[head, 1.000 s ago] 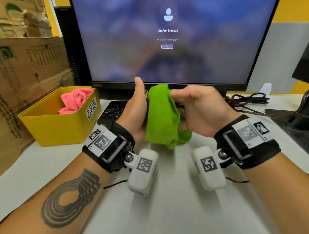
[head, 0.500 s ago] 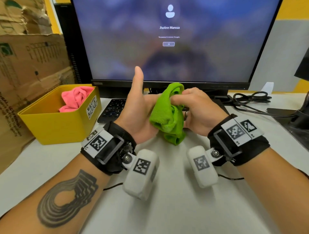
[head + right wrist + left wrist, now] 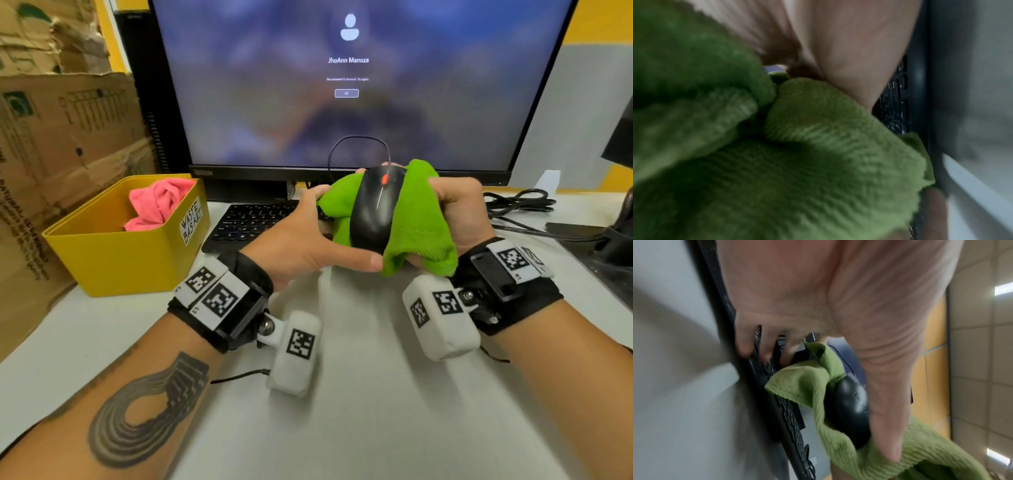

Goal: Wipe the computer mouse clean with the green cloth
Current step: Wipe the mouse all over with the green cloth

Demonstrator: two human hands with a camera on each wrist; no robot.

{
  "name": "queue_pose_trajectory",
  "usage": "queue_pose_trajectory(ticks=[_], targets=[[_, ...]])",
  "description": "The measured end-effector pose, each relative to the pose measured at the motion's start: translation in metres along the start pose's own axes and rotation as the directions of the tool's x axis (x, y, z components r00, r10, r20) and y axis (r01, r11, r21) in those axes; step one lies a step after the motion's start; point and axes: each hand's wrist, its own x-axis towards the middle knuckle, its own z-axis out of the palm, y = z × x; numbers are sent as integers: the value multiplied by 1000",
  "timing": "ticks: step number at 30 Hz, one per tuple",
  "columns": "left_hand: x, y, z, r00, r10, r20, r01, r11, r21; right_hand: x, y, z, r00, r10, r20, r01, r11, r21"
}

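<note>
The black computer mouse (image 3: 375, 209), with a red scroll wheel, is held in the air above the keyboard, its top facing me. The green cloth (image 3: 421, 219) wraps under it and shows on both sides. My left hand (image 3: 318, 236) grips the mouse from the left, thumb along its near end. My right hand (image 3: 457, 209) clutches the cloth against the mouse's right side. In the left wrist view the thumb lies on the mouse (image 3: 849, 410) with the cloth (image 3: 803, 386) below. The right wrist view is filled by blurred cloth (image 3: 818, 162).
A yellow waste basket (image 3: 113, 260) holding a pink cloth (image 3: 161, 202) stands at the left, beside cardboard boxes (image 3: 68, 154). The black keyboard (image 3: 253, 219) and the monitor (image 3: 346, 85) lie behind the hands. Black cables (image 3: 517, 202) run at the right. The white table (image 3: 342, 428) stretches in front.
The cloth was bunched over the mouse between both hands with the left thumb raised. Now the cloth has slid to the sides, the mouse's top shows, and the left thumb lies on its near end.
</note>
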Motion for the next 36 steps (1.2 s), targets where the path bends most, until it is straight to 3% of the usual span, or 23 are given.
queue_pose_trajectory(ticks=[4,8,12,15,20,27,29,32,36], targets=[[-1,4,4,999,-35,-3,35,996,-87,4,7,-4,998,55,13,-55,998,27],[-2,4,0,999,-36,-23,36,999,-2,12,7,-21,992,124,35,-128,984,127],[2,3,0,996,-53,-73,50,998,-46,16,10,-37,982,172,72,-181,971,153],[1,2,3,994,19,-108,-18,1000,12,16,16,-37,975,210,75,-217,971,99],[3,-1,-1,971,196,-136,-176,974,145,19,23,-31,986,148,-70,-155,983,-95],[4,2,-1,963,186,-197,-175,982,72,20,20,-26,988,31,-151,-52,989,-136],[2,9,2,983,66,-173,-69,998,-11,21,21,-24,986,24,-165,-45,991,-123],[-2,14,7,997,-75,-29,72,992,-107,21,24,-19,987,43,-153,-56,995,-86],[-2,6,6,996,-36,86,37,999,-15,21,28,-17,992,53,-113,-65,993,-104]])
